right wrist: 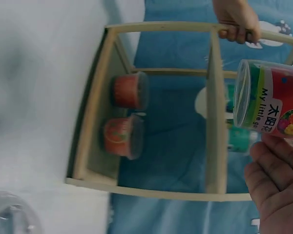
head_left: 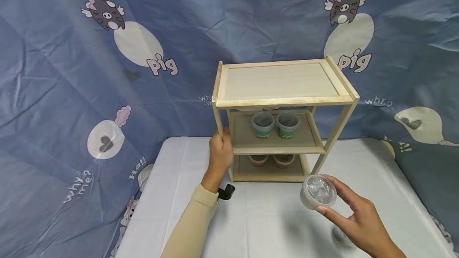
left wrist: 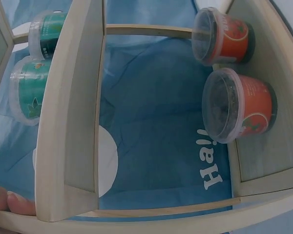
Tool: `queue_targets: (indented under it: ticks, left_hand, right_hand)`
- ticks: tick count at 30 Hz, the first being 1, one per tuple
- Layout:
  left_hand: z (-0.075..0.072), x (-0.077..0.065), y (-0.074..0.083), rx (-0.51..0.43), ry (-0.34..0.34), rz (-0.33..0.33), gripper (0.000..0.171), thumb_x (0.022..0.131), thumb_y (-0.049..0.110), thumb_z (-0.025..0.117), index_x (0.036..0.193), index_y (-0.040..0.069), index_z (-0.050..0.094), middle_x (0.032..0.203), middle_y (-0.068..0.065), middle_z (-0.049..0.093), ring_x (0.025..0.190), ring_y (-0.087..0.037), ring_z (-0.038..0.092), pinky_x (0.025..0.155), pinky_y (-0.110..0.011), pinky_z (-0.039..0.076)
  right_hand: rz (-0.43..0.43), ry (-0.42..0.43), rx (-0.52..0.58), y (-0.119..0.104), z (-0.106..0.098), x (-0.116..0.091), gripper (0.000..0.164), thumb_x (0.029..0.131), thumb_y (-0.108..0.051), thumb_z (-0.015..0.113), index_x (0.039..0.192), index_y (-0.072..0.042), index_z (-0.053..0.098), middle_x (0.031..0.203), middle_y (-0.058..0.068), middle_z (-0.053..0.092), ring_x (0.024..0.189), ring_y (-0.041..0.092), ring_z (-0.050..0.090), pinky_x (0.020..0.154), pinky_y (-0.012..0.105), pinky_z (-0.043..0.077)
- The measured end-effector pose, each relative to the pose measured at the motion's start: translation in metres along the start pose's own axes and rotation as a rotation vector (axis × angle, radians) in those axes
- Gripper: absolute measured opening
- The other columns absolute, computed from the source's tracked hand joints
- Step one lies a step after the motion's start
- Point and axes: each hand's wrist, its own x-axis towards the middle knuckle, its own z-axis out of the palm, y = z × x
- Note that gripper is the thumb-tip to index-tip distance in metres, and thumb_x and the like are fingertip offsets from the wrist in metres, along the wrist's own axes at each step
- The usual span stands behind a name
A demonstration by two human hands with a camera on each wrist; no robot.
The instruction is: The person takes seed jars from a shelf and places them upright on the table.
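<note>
Landmark = wooden shelf rack (head_left: pixel 283 102), 3 tiers, standing at back centre of white table (head_left: pixel 258 218), against blue cartoon cloth (head_left: pixel 71 90).

L hand (head_left: pixel 220 152): at rack's front-left post, approx. mid-tier height, fingers curled round the post, gripping it. Beige sleeve (head_left: pixel 190 226) runs down from it toward near table edge. L wrist view shows only fingertips (left wrist: pixel 12 202) on the wood.

R hand (head_left: pixel 353 216): in front of rack, off its right front leg, above table. Fingers & thumb clamped round a clear-lidded tub (head_left: pixel 318 191), lid facing up toward head cam. R wrist view: same tub (right wrist: pixel 271 100) has red/green label, lettering "My little…", held just outside the rack frame, not on any tier.

Mid tier: 2 green-label tubs (head_left: pixel 263 124) (head_left: pixel 287 124) side by side, near touching, toward back.
Bottom tier: 2 red-label tubs (head_left: pixel 259 159) (head_left: pixel 283 160), side by side; L wrist view shows them on their sides relative to cam, lids clear (left wrist: pixel 237 105).
Top tier: bare wood.

Another clear tub (head_left: pixel 342 238) on table near-right of rack, partly hidden by R hand; contents n/k.
</note>
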Motion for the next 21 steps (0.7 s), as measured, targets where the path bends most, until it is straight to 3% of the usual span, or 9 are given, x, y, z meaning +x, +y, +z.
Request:
queue_targets:
  ticks: [15,21]
  left_hand:
    - [0.0,-0.002,0.0,-0.016,0.021,-0.017,0.033,0.104,0.031,0.036,0.077,0.013,0.039,0.056,0.001,0.03,0.047,-0.014,0.026,0.043,-0.032,0.026]
    - [0.0,0.0,0.002,0.009,0.012,-0.013,0.033,0.105,0.034,0.035,0.079,0.014,0.041,0.058,0.002,0.032,0.048,-0.013,0.028,0.044,-0.032,0.027]
  right_hand:
    - [0.089,-0.01,-0.087,0.014,0.011,-0.02,0.076,0.075,-0.028,0.084,0.141,-0.029,0.047,0.13,-0.002,0.059,0.116,-0.007,0.048,0.086,0.003,0.035]
    - [0.116,-0.023,-0.138,0.022,0.014,-0.025,0.075,0.076,-0.033,0.083,0.142,-0.033,0.045,0.127,0.0,0.061,0.105,0.0,0.057,0.079,0.006,0.039]
